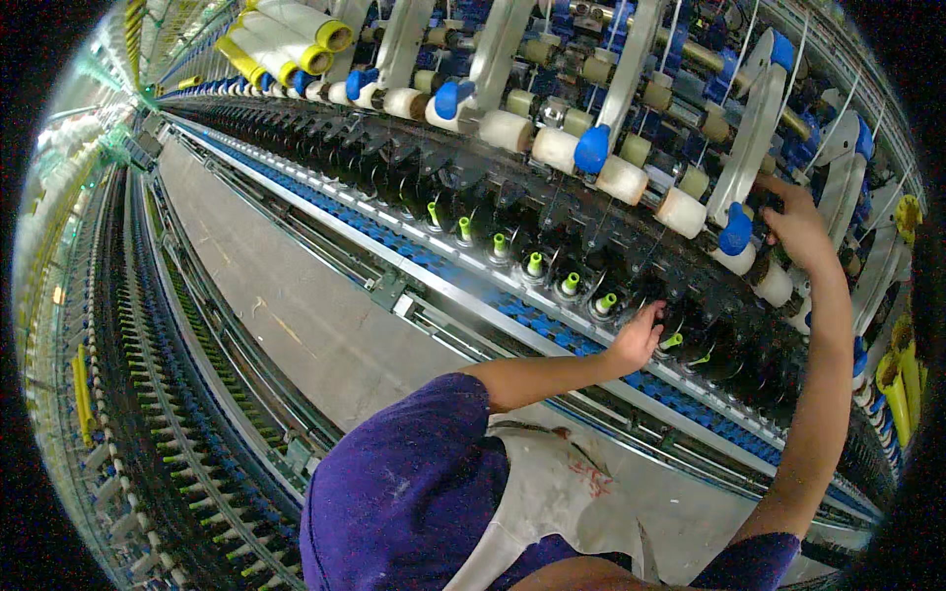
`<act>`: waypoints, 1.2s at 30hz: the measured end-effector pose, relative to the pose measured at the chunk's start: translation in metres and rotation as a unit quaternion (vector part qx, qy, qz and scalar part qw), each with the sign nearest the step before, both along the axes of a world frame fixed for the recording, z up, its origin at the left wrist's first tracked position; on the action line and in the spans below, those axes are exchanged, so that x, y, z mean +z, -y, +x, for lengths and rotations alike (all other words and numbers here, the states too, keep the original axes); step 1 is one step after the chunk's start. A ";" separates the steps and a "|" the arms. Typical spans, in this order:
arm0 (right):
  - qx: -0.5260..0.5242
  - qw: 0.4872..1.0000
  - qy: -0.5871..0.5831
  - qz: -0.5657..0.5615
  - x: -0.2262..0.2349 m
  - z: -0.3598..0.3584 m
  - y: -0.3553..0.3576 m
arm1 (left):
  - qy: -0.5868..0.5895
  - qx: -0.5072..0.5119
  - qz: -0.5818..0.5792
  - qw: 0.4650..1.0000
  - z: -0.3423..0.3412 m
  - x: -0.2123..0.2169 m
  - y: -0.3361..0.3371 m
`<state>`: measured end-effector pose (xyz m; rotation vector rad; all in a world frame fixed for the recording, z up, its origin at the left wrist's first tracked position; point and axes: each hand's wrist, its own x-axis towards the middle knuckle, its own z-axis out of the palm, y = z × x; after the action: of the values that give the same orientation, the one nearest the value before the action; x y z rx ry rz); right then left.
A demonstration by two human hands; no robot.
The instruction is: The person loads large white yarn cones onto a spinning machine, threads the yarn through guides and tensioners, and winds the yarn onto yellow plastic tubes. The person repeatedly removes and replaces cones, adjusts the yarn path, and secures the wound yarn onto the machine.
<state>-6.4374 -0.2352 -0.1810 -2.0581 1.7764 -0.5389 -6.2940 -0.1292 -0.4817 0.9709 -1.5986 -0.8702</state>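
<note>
Your left hand [638, 338] reached out at the frame's [552, 187] lower row, its fingers curled at a green-tipped spindle [672, 342]; whether they pinched anything, you could not tell; your right hand [796, 225] stretched higher, fingers closed about a white arm [754, 138] beside a blue cap [735, 231]; more green spindles [533, 263] stood in a row to the left; white rollers [554, 149] ran above them; yellow-ended bobbins [296, 30] lay on top; a grey floor [296, 315] ran between two long machines.
</note>
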 end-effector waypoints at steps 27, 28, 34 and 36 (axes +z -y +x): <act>0.033 0.938 0.329 0.108 -0.145 0.074 -0.236 | -0.349 -0.309 0.209 0.860 0.105 0.203 -0.058; 0.019 0.921 0.371 0.119 -0.146 0.075 -0.240 | -0.280 -0.322 0.219 0.877 0.103 0.192 -0.066; -0.086 0.934 0.347 0.019 -0.137 0.068 -0.239 | -0.123 -0.305 0.243 0.913 0.110 0.162 -0.082; -0.070 0.928 0.357 -0.084 -0.132 0.070 -0.232 | -0.094 -0.302 0.313 0.896 0.113 0.162 -0.084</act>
<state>-6.3679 -0.0029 -0.3126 -1.5242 1.4542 -1.3240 -6.1810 -0.0456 -0.3194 0.7689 -1.4862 -1.9372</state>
